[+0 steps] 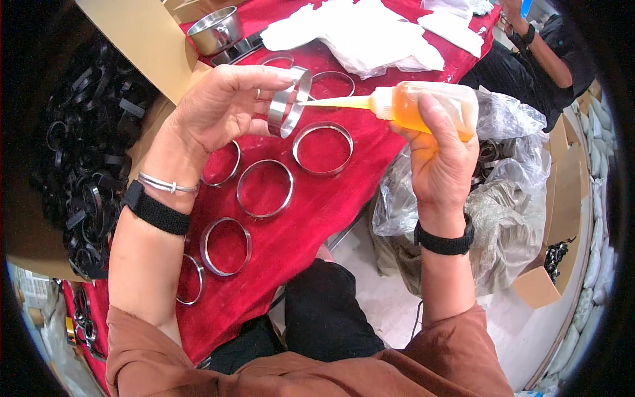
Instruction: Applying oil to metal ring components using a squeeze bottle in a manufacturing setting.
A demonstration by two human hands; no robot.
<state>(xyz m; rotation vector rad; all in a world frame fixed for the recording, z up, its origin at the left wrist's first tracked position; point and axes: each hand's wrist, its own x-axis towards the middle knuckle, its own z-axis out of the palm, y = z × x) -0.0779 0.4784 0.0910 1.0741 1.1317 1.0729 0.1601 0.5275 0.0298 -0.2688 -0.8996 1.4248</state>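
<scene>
Metal rings (264, 188) lie scattered over the red table (317, 212) beneath the hands, a box of black rings (86, 152) blocks the left, a plastic bag (509, 178) the right.

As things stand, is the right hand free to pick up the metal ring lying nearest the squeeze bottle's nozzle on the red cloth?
Probably not right now: the right hand is wrapped around the squeeze bottle of amber liquid. The ring on the cloth itself lies uncovered just below the nozzle, so nothing blocks the path; only the full grip does.
</scene>
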